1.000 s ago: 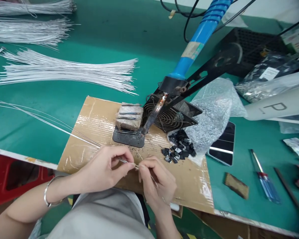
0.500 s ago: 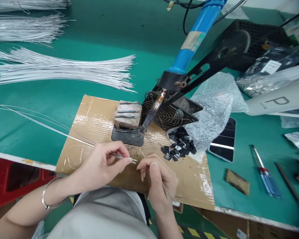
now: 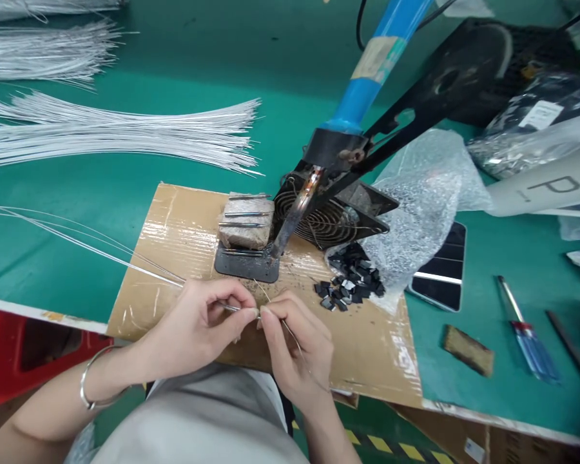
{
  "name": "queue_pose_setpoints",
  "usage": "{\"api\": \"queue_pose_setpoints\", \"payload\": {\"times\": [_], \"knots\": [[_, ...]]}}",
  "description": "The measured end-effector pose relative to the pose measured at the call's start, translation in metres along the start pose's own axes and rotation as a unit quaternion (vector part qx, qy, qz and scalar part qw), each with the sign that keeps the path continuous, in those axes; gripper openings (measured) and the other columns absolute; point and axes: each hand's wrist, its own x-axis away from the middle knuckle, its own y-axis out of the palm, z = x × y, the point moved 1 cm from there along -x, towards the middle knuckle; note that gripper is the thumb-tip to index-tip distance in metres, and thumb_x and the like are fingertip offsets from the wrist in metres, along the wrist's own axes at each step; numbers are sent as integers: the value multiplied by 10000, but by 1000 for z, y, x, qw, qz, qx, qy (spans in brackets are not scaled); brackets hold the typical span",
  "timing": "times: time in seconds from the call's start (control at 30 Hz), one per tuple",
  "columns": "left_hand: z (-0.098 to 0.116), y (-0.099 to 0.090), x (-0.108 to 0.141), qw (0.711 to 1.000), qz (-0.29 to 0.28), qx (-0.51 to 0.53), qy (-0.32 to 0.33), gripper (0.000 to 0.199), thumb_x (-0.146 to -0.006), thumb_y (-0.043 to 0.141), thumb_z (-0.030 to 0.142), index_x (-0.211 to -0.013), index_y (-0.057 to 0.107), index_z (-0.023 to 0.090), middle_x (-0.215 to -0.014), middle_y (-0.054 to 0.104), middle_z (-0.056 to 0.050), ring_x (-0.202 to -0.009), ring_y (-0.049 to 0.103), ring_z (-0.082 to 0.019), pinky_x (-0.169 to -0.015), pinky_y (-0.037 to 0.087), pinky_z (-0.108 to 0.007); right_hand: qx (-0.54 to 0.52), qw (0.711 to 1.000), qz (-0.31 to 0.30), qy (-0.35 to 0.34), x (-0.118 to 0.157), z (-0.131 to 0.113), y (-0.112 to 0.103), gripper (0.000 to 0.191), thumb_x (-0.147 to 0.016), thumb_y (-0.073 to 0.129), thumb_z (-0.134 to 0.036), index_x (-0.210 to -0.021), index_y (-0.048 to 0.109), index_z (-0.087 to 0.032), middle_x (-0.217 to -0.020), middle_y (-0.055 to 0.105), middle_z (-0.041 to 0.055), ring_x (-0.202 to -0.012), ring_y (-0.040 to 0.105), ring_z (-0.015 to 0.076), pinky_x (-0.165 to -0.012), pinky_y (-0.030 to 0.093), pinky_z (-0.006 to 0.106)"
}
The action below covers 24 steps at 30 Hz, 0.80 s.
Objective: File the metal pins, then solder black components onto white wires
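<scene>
My left hand [image 3: 207, 319] is closed in a pinch around several thin white wires [image 3: 159, 277], which trail off to the left over the cardboard. Their ends meet the fingertips of my right hand [image 3: 297, 345], just beside my left thumb. A strand of thin solder wire [image 3: 294, 338] runs through my closed right hand, its free end rising toward the iron's stand. Beyond both hands, a soldering iron [image 3: 299, 209] with a blue handle points down at a dark metal plate [image 3: 249, 267]. A pale block [image 3: 246, 235] there carries several thin metal pins. My fingers hide the wire tips.
A cardboard sheet [image 3: 377, 367] covers the work spot. Small black pieces [image 3: 350, 283] spill from a bubble-wrap bag [image 3: 415, 212] near a black fan [image 3: 328, 222]. Rightward lie a phone [image 3: 439, 270], a brown block [image 3: 468, 350] and a screwdriver [image 3: 529, 335]. White wire bundles [image 3: 125, 135] lie back left.
My right hand has moved left and closed its fingertips at the wire ends beside my left thumb. The left hand stays nearly in place. The view has shifted slightly.
</scene>
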Motion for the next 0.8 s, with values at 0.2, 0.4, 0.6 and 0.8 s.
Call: {"api": "queue_pose_setpoints", "payload": {"times": [0.2,0.4,0.6,0.8], "knots": [[-3,5,-3,999,32,33,-6,196,-927,639,304,-789,640,165,-678,592,9,-598,487,-110,-531,385,-219,-5,997,68,37,0,3,4,268,-1034,514,-145,-780,567,-211,-718,534,-26,-630,493,105,-560,365,260],[-5,3,-5,998,52,35,-16,188,-936,641,303,-806,649,167,-684,592,12,-588,478,-103,-513,365,-212,-110,961,192,168,6,11,-1,307,-1036,601,-297,-747,641,-202,-602,484,-60,-475,440,74,-443,325,238],[-6,4,-5,997,56,45,-21,195,-945,645,315,-812,656,173,-680,605,13,-599,504,-106,-520,395,-206,-146,966,127,172,7,9,6,168,-1008,649,-291,-989,811,-251,-741,676,-6,-550,586,87,-488,458,216],[-6,6,-3,997,71,27,1,176,-940,645,281,-810,686,169,-718,690,-8,-635,583,-111,-578,452,-208,-225,951,94,190,5,3,10,154,-983,689,-278,-1028,833,-312,-763,680,-16,-540,566,60,-486,464,184]]}}
